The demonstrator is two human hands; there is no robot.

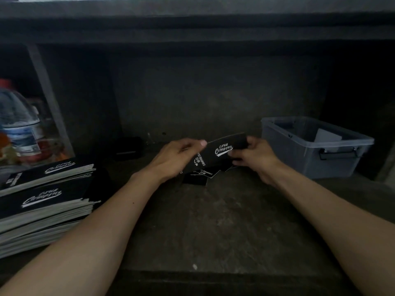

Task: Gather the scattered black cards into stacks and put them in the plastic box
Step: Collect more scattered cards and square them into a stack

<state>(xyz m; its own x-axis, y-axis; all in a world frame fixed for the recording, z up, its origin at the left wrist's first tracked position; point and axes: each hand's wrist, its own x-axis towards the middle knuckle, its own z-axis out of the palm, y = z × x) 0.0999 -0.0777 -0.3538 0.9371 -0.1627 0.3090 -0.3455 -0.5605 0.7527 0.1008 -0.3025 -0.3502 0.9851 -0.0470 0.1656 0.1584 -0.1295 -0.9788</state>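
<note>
Black cards (222, 152) sit in our grip above the middle of the ledge (213, 221). It is a thin bunch, and we cannot tell how many cards are in it. Its long axis runs from lower left to upper right, so the raised end points toward the plastic box (342, 163). Our left hand (177, 159) pinches the lower end with the thumb laid along the top edge. Our right hand (254, 157) grips the upper end with its fingers curled round it. Just under the bunch, loose cards (205, 176) lie overlapping on the ledge, below and between both hands.

The box stands open-topped to the right, apart from the right hand and a little farther back. That hand is the nearer one, so we judge the drop into the box falls to it, once the bunch is squared. Both forearms reach forward and converge. At far left, tall stacks (42, 201) with the same print rest beside a water bottle (19, 124).
</note>
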